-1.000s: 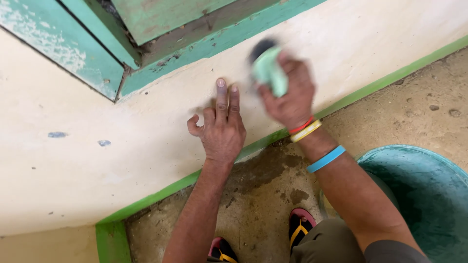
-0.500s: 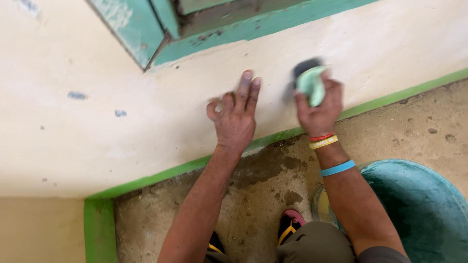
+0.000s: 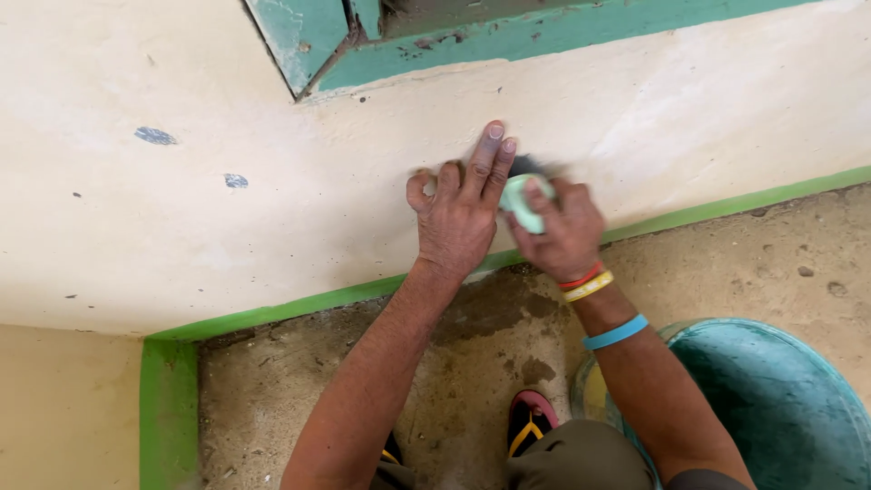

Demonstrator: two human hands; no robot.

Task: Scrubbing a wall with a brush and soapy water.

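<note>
A cream wall (image 3: 227, 236) with a green base stripe (image 3: 272, 313) filled most of the view, above a dusty concrete floor (image 3: 744, 263). A teal basin (image 3: 780, 408) sat at lower right. The left hand (image 3: 458, 213) lay flat on the wall, fingers spread. Just beside it, the right hand (image 3: 567, 227) had its grip pinched around a pale green brush (image 3: 519, 195), its dark, blurred tip seemingly against the wall.

Nothing like that here honestly: no packages, labels, signs or screens anywhere in view. Nothing printed or boxed shows up at any spot round the clock, from 12 o'clock all the way back round.
</note>
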